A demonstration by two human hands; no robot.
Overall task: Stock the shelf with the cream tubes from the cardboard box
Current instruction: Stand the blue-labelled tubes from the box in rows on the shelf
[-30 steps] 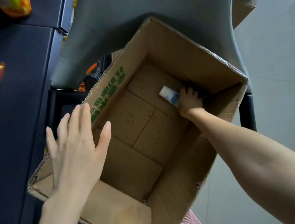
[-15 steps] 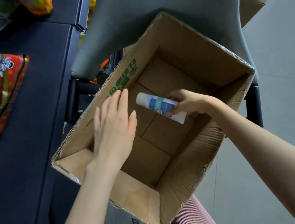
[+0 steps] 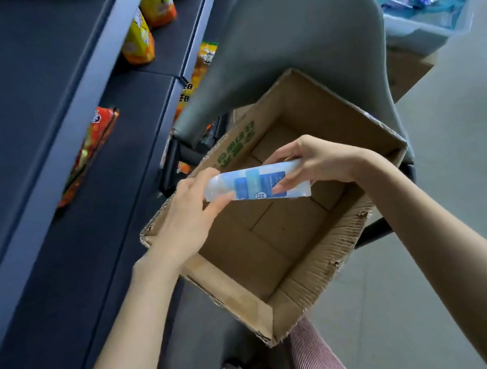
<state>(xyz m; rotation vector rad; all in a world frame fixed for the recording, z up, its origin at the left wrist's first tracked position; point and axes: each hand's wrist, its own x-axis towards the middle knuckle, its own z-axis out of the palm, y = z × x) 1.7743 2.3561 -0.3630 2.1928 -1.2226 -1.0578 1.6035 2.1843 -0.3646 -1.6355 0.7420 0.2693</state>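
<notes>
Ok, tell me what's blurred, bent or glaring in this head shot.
Head view: wide-angle distortion stretches the chair back and slants the shelf edge; the cream tube, held by the left hand and right hand, is smeared by motion, print unreadable; lighting is soft, without hard shadows; the clear bin looks washed out.

Glossy plastic cream tube (image 3: 256, 184); rough, torn corrugated cardboard box (image 3: 321, 271); matt dark shelf (image 3: 58, 221).
</notes>
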